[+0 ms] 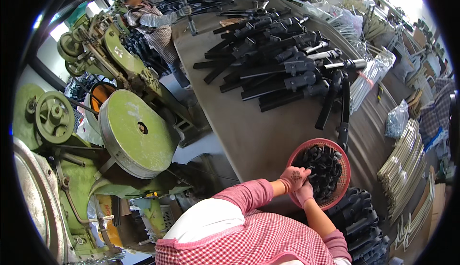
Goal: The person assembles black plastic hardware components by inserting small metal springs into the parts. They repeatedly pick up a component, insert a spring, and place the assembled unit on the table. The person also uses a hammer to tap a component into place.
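You're apparently handling black parts [327, 166] in the red basket [347, 177].
Your left hand [292, 177] and right hand [304, 192] meet at its rim, curled, any hold unclear; next likely calls for fingertip control.

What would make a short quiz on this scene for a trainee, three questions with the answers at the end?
1. What colour is the basket that holds the small black parts? A: green. B: red. C: white.
2. True or false: the left hand and the right hand are close together.
3. On which side of the table in this picture is the big round green cover?

Key:
1. B, red.
2. True; they are side by side at the basket.
3. The left.
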